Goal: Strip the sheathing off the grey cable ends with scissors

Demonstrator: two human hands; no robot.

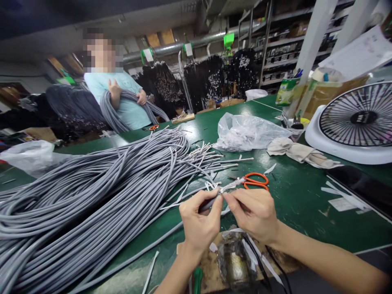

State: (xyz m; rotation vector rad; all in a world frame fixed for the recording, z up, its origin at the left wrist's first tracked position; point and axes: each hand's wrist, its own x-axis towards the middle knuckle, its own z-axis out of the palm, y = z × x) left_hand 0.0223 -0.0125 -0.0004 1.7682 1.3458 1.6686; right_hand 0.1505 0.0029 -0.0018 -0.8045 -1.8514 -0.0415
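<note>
My left hand (202, 218) is closed around a grey cable (209, 203) close to its end, thumb and forefinger pinched together. My right hand (252, 208) pinches at the same spot, where pale stripped material (232, 185) sticks out of the grey jacket; the fingertips of both hands meet there. Just beyond lie scissors with orange handles (256, 174), partly behind the cable end. To the left spreads a big bundle of grey cables (101, 196) with many whitish stripped ends (203, 154) pointing toward my hands.
A clear plastic bag (245, 130), gloves (301, 153), a white fan (352, 122) and a black phone-like slab (358, 188) stand or lie on the green table (300, 212). Below my hands is a wooden board (211, 265) with a worn metal block (235, 257). Across the table, a person (122, 98) holds coiled cables.
</note>
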